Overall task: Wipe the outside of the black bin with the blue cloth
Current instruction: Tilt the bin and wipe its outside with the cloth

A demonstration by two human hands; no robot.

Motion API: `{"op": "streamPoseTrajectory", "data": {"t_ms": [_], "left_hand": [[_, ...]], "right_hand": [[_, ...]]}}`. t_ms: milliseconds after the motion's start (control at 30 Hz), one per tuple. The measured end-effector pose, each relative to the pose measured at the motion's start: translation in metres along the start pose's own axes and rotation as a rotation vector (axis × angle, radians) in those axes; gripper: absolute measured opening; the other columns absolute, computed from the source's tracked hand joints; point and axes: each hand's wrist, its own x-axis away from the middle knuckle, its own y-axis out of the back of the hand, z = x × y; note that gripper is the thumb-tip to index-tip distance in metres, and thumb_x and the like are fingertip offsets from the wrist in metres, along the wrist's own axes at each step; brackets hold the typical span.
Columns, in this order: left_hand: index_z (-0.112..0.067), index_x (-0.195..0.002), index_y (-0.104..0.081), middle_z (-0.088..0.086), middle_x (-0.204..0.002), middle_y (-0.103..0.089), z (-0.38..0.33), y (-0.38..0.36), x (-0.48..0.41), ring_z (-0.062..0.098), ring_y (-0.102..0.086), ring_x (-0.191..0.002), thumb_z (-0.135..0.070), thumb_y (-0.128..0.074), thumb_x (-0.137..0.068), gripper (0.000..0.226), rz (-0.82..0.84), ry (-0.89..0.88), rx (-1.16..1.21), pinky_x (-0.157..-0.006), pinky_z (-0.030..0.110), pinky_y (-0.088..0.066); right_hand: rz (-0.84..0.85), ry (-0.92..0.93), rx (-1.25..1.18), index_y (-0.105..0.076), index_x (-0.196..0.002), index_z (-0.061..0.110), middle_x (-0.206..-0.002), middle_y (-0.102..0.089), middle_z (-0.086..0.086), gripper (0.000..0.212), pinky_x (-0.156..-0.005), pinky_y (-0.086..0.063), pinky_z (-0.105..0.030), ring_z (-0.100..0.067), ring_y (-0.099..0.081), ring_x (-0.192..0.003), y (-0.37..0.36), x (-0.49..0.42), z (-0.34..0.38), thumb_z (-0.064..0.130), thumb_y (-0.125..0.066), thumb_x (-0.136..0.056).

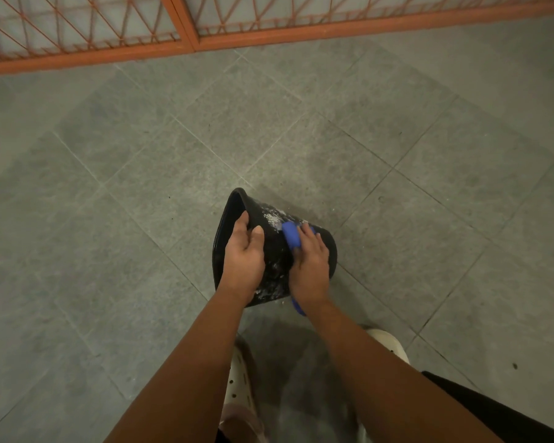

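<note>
The black bin (275, 266) is tipped on its side, low over the grey floor (141, 187), with its open mouth turned to the left. White spots and smears are seen on its outside. The blue cloth (291, 235) is bunched up and pressed against the bin's side, near its bottom end.

On the grey tiled floor (141, 187) the black plastic bin (275, 266) lies tilted. The left hand (244, 251) grips its rim, and the right hand (311, 266) presses the crumpled blue cloth (291, 235) on its wet side.
</note>
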Motion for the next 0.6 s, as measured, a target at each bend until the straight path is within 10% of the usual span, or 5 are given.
{"op": "streamPoseTrajectory", "data": {"t_ms": [600], "left_hand": [[-0.017,-0.144,-0.038,0.008,-0.129,-0.058,-0.004,0.003,-0.005,0.022,-0.057,-0.118,-0.018,-0.043,-0.1,0.044,0.004,0.056,0.062,-0.106,0.045,-0.042]], "right_hand": [[0.013,0.168,0.094,-0.035,-0.14,0.007,-0.149,-0.033,-0.008,0.051,-0.11,-0.019,-0.028,-0.031,-0.021,-0.137,-0.013,0.036,0.02,0.001,-0.048,-0.09]]}}
